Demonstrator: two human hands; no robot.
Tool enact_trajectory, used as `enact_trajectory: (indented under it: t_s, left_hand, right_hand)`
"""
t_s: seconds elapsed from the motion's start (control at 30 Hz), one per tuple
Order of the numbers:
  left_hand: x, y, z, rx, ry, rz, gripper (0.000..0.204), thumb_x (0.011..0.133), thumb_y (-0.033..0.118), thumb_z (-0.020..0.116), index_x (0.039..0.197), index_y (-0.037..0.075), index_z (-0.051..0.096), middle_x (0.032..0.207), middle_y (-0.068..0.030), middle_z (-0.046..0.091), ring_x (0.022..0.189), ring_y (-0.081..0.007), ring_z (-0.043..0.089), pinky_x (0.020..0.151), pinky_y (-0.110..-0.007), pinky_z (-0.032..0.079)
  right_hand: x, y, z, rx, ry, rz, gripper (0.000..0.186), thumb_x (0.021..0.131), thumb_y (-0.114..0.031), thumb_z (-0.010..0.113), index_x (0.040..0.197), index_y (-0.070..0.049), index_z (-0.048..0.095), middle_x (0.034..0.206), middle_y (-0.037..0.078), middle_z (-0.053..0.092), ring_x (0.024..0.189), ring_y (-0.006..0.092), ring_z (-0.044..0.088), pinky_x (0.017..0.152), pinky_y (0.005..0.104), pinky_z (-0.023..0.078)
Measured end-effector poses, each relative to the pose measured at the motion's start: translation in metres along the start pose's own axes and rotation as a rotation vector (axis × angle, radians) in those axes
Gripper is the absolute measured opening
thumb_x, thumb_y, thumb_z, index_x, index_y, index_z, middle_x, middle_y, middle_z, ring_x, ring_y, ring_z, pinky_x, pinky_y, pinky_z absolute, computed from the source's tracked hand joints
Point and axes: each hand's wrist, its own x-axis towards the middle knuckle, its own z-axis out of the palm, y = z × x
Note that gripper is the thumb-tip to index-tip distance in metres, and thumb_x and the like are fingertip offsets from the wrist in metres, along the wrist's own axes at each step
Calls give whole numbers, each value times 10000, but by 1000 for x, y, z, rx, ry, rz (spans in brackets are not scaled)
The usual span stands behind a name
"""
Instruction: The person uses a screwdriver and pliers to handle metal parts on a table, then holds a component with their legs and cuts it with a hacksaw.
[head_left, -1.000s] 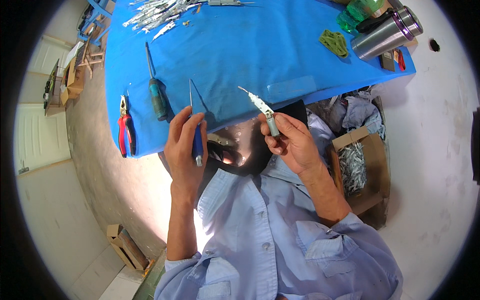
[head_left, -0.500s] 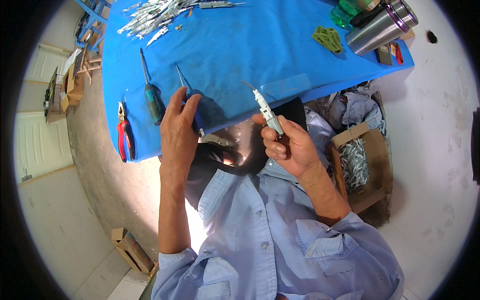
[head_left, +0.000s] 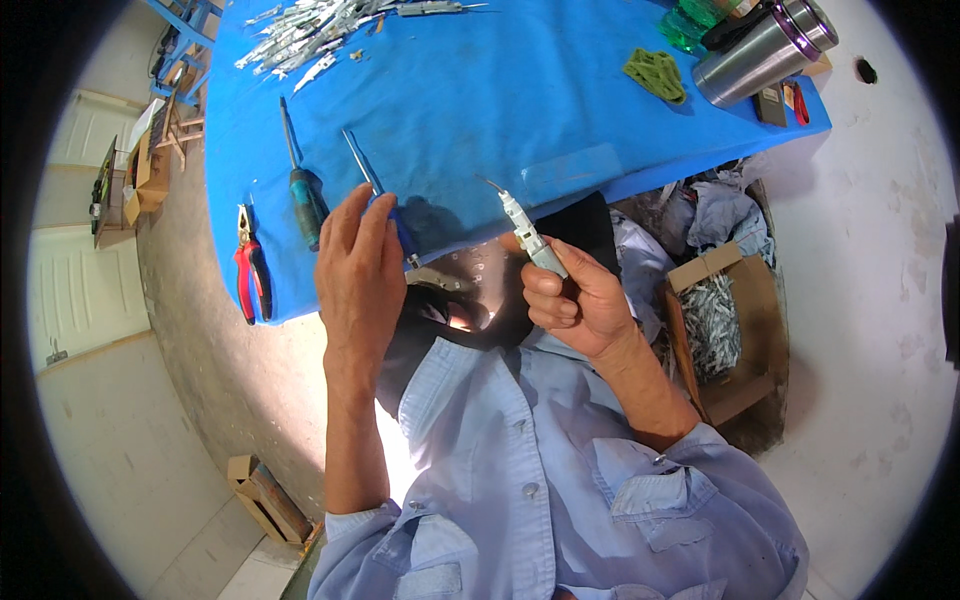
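My right hand (head_left: 585, 300) is closed around the lower end of a slim whitish-grey mechanical part (head_left: 522, 225). A thin dark wire or pin sticks out of its upper tip, and the part leans up and to the left, above the table's near edge. My left hand (head_left: 358, 265) lies over a screwdriver (head_left: 404, 238) with a blue handle and a metal shaft. Its fingers are bent and close together at the handle, while the thumb is hidden. Left of that hand rest a second screwdriver (head_left: 308, 208) with a dark teal handle and red-and-black pliers (head_left: 250, 265).
A pile of similar grey parts (head_left: 310, 38) covers the far left of the blue-covered table (head_left: 480, 110). At the far right are a green cloth (head_left: 655, 75) and a steel flask (head_left: 745, 65). Below the edge, a cardboard box (head_left: 757, 320) holds many metal pieces.
My left fingers have drawn closer together at the blue screwdriver, which has turned slightly, its tip leftward and its handle end rightward. The part in my right hand has dropped a little and tilted further left.
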Motion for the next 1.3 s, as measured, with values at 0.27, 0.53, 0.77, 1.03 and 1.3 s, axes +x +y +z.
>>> enact_trajectory:
  t_s: [0.27,0.53,0.77,1.03,1.3]
  left_hand:
    - [-18,22,-3,-223,45,46,276,938,-4,769,1209,46,777,1311,-160,744,1193,-333,733,980,-416,607]
    - [-15,34,-9,-500,7,68,409,915,14,821,1314,40,733,1376,-150,704,1165,-280,734,923,-371,627]
    - [-16,37,-10,-1092,-308,-467,344,1015,156,792,1293,-25,704,1183,-114,761,992,-149,732,815,-283,607]
    - [-31,31,-14,-1267,-293,-499,185,1011,56,753,1173,-33,744,1085,-103,795,909,-126,738,773,-256,595]
    - [-48,29,-31,-735,-232,-133,201,888,1,788,1085,-6,750,1007,-106,772,875,-233,753,778,-327,589]
  right_hand:
    - [3,8,-1,113,16,67,514,1182,-368,448,1545,-9,505,889,-11,577,576,37,394,495,188,313]
    - [2,18,-4,113,26,137,475,1188,-345,435,1537,-35,519,883,4,571,545,28,366,469,186,301]
    - [0,31,1,-12,91,146,451,1189,-334,439,1504,-25,535,912,30,607,569,43,408,482,192,323]
    - [1,27,21,-931,196,-83,353,1101,-195,620,1392,5,623,1046,90,719,799,137,652,688,266,522]
    - [2,24,39,-1711,195,-408,346,899,-13,765,1238,-37,701,1102,184,750,979,377,754,835,430,597]
